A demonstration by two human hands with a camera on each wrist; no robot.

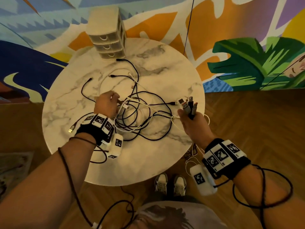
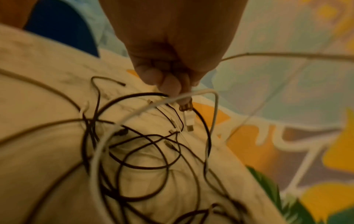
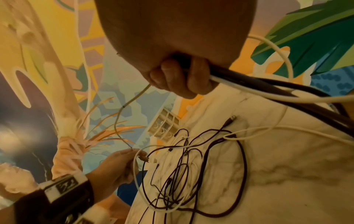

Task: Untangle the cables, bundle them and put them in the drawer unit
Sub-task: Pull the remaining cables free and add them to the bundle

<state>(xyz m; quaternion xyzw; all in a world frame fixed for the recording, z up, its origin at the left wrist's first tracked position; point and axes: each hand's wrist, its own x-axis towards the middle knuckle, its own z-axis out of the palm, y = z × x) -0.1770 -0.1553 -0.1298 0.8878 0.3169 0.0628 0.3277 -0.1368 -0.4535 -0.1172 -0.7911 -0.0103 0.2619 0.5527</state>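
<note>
Hands: my right hand point(image 1: 192, 120) grips a bunch of USB plugs point(image 1: 189, 106) upright; left hand point(image 1: 106, 103) pinches one connector point(image 2: 185, 107) over the cable tangle point(image 1: 140, 111) mid worktop point(image 1: 165, 66). Drawer unit point(image 1: 107, 35) at far edge, drawers closed.

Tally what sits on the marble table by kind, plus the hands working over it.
Drawer unit: 1
Cable tangle, black and white, too knotted to count strands: 1
Hands: 2, the left hand pinching a cable plug, the right hand gripping a bunch of plugs
Total: 4
</note>
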